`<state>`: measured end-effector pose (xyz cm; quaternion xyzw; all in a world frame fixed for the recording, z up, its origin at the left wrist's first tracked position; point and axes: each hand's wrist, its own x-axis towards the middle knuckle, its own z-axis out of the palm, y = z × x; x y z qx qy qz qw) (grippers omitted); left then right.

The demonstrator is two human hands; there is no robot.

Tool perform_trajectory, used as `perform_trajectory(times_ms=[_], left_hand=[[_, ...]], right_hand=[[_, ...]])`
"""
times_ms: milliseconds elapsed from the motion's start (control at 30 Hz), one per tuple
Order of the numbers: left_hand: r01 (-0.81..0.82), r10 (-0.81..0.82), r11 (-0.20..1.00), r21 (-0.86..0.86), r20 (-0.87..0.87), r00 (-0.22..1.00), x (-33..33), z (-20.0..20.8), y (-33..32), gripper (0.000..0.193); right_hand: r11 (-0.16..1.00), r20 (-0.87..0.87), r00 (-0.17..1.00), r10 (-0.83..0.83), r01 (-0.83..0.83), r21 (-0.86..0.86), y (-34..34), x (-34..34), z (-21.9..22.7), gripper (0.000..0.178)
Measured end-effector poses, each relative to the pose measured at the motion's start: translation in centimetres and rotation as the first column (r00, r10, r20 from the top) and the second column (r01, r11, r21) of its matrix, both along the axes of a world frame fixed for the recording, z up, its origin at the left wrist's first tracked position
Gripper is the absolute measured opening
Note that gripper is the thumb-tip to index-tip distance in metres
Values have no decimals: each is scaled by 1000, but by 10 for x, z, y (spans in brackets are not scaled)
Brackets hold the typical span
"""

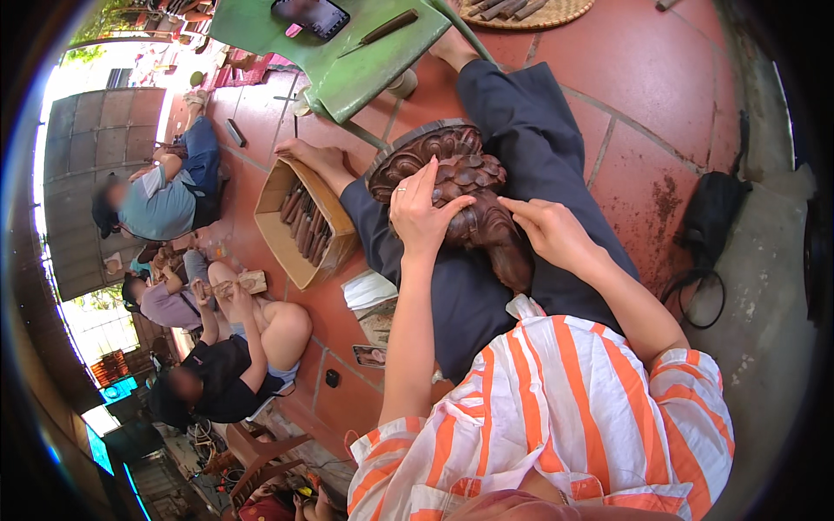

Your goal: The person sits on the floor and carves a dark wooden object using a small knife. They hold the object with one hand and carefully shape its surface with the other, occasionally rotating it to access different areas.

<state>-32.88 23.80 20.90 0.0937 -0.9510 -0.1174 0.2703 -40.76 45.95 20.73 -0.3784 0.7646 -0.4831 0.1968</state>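
Note:
A dark brown wood carving [486, 221] with scrolls and overlapping rounded lobes lies across my lap, its wide scalloped end up and left, its narrow end near my shirt. My left hand [421, 213] grips its left side, fingers stretched along the carved surface and thumb on the lobes. On the right side, my right hand [552, 230] is closed, its bent fingertips touching the carving. Whatever those fingers may pinch is hidden.
Left of my legs stands a cardboard box [304, 226] of wooden-handled tools. Ahead is a green plastic stool or chair [373, 74] bearing a phone and a pointed tool. A basket tray [556, 16] lies beyond. Several people sit left; one [217, 369] holds a wood piece. A black bag [712, 208] lies right.

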Motion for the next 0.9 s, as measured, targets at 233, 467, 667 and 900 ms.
perform_trajectory(times_ms=[233, 467, 667, 900], left_hand=[[15, -15, 1000, -9, -4, 1000, 1, 0, -1, 76], [-3, 3, 1000, -17, -8, 1000, -1, -2, 0, 78], [13, -14, 1000, -2, -23, 1000, -1, -1, 0, 78], [20, -20, 1000, 10, -11, 1000, 2, 0, -2, 79]], right_hand=[[997, 32, 997, 75, -75, -13, 5, 7, 1, 33], [1000, -6, 1000, 16, -16, 7, 0, 10, -3, 34], [1000, -60, 998, -9, 9, 4, 2, 2, 0, 34], [997, -25, 998, 58, -57, 46, 7, 12, 2, 32]])
